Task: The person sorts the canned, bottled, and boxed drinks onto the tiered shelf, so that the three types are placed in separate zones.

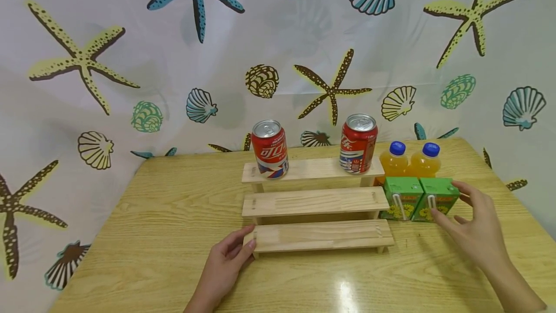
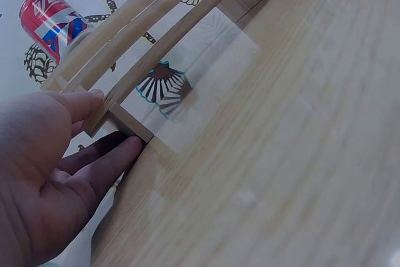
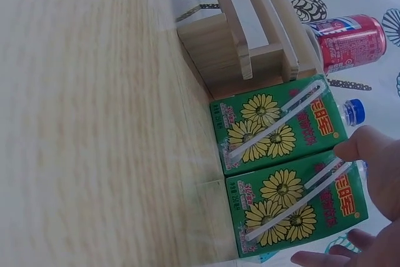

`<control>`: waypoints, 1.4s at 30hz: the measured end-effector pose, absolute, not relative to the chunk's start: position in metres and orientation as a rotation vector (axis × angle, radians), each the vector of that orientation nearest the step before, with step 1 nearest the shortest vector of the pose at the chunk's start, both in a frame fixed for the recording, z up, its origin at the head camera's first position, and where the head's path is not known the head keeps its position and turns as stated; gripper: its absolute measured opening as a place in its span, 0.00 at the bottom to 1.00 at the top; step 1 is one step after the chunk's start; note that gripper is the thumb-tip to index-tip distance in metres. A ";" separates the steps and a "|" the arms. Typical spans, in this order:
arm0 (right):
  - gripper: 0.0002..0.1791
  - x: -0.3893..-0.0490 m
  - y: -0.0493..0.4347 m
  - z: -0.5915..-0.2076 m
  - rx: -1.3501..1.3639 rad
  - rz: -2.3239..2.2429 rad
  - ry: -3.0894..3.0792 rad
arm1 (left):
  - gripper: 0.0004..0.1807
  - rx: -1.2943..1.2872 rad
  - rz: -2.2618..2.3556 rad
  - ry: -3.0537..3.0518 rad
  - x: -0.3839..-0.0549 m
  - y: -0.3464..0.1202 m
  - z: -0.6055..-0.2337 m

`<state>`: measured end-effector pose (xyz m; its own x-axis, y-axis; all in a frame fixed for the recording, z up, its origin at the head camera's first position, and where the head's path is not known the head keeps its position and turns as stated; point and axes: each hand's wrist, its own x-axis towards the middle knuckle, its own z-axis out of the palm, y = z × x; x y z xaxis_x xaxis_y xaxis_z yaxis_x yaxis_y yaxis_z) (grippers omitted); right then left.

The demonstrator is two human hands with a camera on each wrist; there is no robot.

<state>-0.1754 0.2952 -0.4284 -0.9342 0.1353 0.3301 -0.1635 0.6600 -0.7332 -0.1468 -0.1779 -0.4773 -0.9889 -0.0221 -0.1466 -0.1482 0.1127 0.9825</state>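
Note:
A three-step wooden shelf (image 1: 319,202) stands on the table. My left hand (image 1: 228,257) pinches the left end of its lowest step, thumb on top and fingers at the side and below. Two green drink cartons, a left carton (image 1: 401,197) and a right carton (image 1: 436,199), stand side by side off the shelf's right end, each with a straw on its front. My right hand (image 1: 475,226) is spread around the right carton, thumb before its front and index finger at its top right corner. In the right wrist view the thumb (image 3: 359,145) overlaps the cartons' upper edge.
A left cola can (image 1: 270,151) and a right cola can (image 1: 358,144) stand upright on the top step. Behind the cartons are two orange drink bottles with blue caps (image 1: 397,148). A patterned curtain (image 1: 278,37) hangs behind the wood-grain table (image 1: 173,206).

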 end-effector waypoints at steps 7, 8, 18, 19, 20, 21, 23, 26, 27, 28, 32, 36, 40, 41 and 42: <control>0.41 -0.179 0.295 -0.431 0.035 1.173 -2.520 | 0.25 -0.167 2.032 2.262 -0.147 -0.178 -0.478; 0.41 -0.180 0.295 -0.431 0.033 1.174 -2.520 | 0.26 -0.168 2.030 2.262 -0.147 -0.178 -0.478; 0.48 -0.187 0.294 -0.438 0.056 1.206 -2.516 | 0.26 -0.177 2.010 2.274 -0.146 -0.180 -0.478; 0.47 -0.188 0.294 -0.439 0.061 1.194 -2.518 | 0.26 -0.180 2.012 2.272 -0.147 -0.180 -0.478; 0.47 -0.188 0.294 -0.439 0.066 1.177 -2.521 | 0.26 -0.177 2.014 2.273 -0.147 -0.180 -0.478; 0.47 -0.189 0.293 -0.440 0.067 1.160 -2.526 | 0.26 -0.171 2.014 2.277 -0.147 -0.179 -0.478; 0.47 -0.189 0.292 -0.441 0.065 1.135 -2.533 | 0.26 -0.172 2.018 2.274 -0.147 -0.179 -0.478; 0.47 -0.188 0.291 -0.442 0.053 1.147 -2.547 | 0.25 -0.171 2.022 2.270 -0.147 -0.179 -0.478; 0.47 -0.188 0.291 -0.442 0.049 1.157 -2.552 | 0.25 -0.172 2.022 2.269 -0.147 -0.179 -0.478; 0.47 -0.188 0.292 -0.443 0.045 1.164 -2.555 | 0.25 -0.175 2.024 2.267 -0.147 -0.179 -0.478; 0.47 -0.189 0.293 -0.444 0.030 1.172 -2.561 | 0.25 -0.175 2.024 2.269 -0.148 -0.179 -0.478; 0.47 -0.190 0.294 -0.445 0.023 1.190 -2.562 | 0.25 -0.175 2.022 2.269 -0.148 -0.179 -0.478; 0.47 -0.190 0.292 -0.446 0.006 1.202 -2.570 | 0.25 -0.174 2.021 2.271 -0.147 -0.179 -0.478; 0.47 -0.190 0.291 -0.446 0.000 1.207 -2.573 | 0.25 -0.174 2.022 2.271 -0.147 -0.179 -0.478; 0.47 -0.190 0.291 -0.446 -0.008 1.211 -2.576 | 0.25 -0.172 2.020 2.273 -0.147 -0.179 -0.479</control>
